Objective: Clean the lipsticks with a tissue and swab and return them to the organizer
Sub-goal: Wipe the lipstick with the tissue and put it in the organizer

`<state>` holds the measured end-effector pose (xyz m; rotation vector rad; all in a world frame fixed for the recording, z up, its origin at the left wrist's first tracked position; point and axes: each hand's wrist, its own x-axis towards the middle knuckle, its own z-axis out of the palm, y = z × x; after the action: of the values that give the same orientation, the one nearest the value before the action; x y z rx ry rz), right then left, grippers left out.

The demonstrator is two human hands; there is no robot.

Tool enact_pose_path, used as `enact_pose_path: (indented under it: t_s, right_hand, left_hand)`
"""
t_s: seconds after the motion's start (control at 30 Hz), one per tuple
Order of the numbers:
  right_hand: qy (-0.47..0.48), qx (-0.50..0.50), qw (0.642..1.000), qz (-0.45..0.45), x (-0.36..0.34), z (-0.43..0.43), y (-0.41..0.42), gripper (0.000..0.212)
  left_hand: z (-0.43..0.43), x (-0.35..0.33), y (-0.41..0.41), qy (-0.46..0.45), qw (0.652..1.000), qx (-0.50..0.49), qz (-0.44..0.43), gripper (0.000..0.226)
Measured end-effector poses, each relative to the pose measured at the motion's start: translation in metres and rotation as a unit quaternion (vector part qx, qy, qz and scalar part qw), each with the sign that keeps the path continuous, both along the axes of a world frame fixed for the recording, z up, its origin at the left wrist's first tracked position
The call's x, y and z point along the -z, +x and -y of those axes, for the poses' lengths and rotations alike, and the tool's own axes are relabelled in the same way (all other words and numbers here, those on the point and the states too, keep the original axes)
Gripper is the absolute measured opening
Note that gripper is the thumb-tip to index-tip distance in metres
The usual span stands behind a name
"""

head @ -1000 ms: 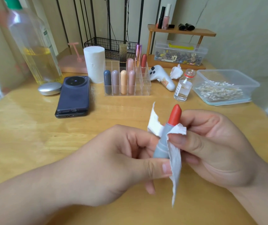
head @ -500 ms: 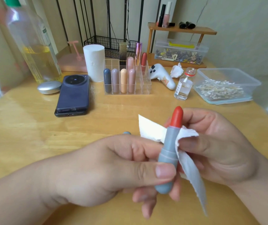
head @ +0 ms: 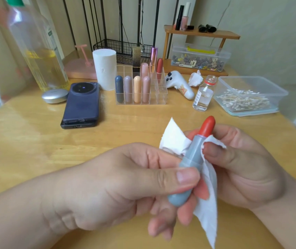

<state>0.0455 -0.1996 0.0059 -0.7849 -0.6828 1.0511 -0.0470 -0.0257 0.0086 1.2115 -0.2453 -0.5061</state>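
My left hand (head: 125, 184) grips the lower part of a grey-blue lipstick tube (head: 191, 159), thumb across its front. The red-orange bullet (head: 207, 125) sticks out of the top, uncapped. My right hand (head: 242, 166) pinches a white tissue (head: 175, 139) around the upper tube, just below the bullet; a strip of tissue hangs down past the tube's base. Both hands hover above the near middle of the table. The clear organizer (head: 158, 97) stands at the back centre with several capped lipsticks upright in its slots.
Behind the hands lie two stacked phones (head: 81, 103), a tissue roll (head: 104, 69), a small glass bottle (head: 203, 94), and a plastic box of cotton swabs (head: 247, 94). A crumpled tissue (head: 195, 79) and a white gadget (head: 179, 84) sit near the organizer. A tall oil bottle (head: 41, 51) stands left.
The left hand slid down to the tube's lower part, leaving more of the tube bare. The tissue-wrapped right fingers stayed at the upper tube below the bullet, and the tissue's loose corner shifted.
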Motion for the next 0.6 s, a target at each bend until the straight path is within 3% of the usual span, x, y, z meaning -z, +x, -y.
enact_pose_path:
  t_s: [0.07,0.17,0.3,0.37,0.43,0.5,0.6]
  right_hand:
    - [-0.027,0.051,0.998,0.037,0.001,0.001,0.001,0.022]
    - [-0.073,0.117,0.986,0.097,0.002,0.0,0.002,0.031]
    - [-0.093,0.149,0.975,0.132,0.002,-0.002,0.005,0.03]
    - [-0.089,0.139,0.978,0.129,0.001,0.0,0.005,0.028]
    - [-0.075,0.116,0.984,0.115,-0.001,0.002,0.004,0.025]
    - [-0.068,0.086,0.989,0.1,-0.003,0.001,0.003,0.021]
    - [-0.073,0.1,0.986,0.114,-0.002,0.001,0.004,0.021]
  left_hand:
    - [-0.002,-0.002,0.0,0.024,0.999,0.004,0.028,0.02]
    - [0.001,0.001,-0.004,0.145,0.979,-0.116,0.083,0.019]
    - [0.005,0.003,-0.005,0.195,0.951,-0.219,0.093,0.019]
    - [0.002,0.004,-0.004,0.173,0.961,-0.198,0.085,0.024]
    - [-0.001,0.001,-0.001,0.08,0.991,-0.093,0.052,0.022]
    - [-0.003,-0.002,-0.001,-0.015,1.0,-0.026,-0.002,0.026]
    - [-0.005,-0.001,0.001,0.031,0.998,-0.058,0.018,0.024]
